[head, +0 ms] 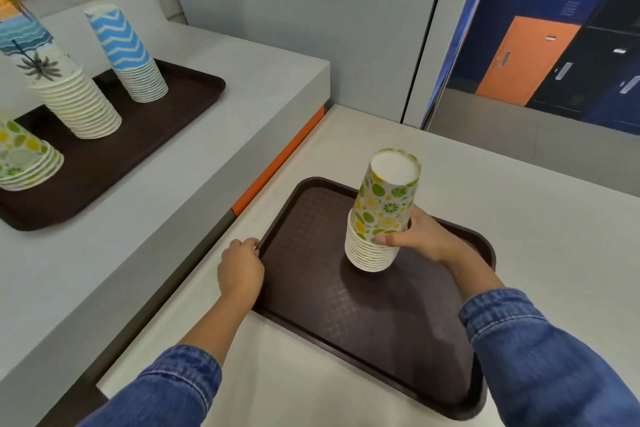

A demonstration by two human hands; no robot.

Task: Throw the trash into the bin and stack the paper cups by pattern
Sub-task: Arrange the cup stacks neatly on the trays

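Note:
A stack of upside-down paper cups with a green and yellow citrus pattern (384, 204) stands on the near brown tray (363, 315). My right hand (412, 236) grips this stack low on its right side, thumb in front. My left hand (240, 267) holds the tray's left rim with curled fingers. On the far brown tray (145, 135) at the upper left stand three more upside-down stacks: blue zigzag cups (128, 52), palm-tree and wave cups (59, 80), and citrus cups (24, 156) at the left edge. No bin or trash is in view.
The near tray lies on a pale counter (519, 218). The far tray sits on a higher grey counter (259, 80), separated by a step with an orange strip (277, 163). A grey wall panel and a blue and orange mural stand behind.

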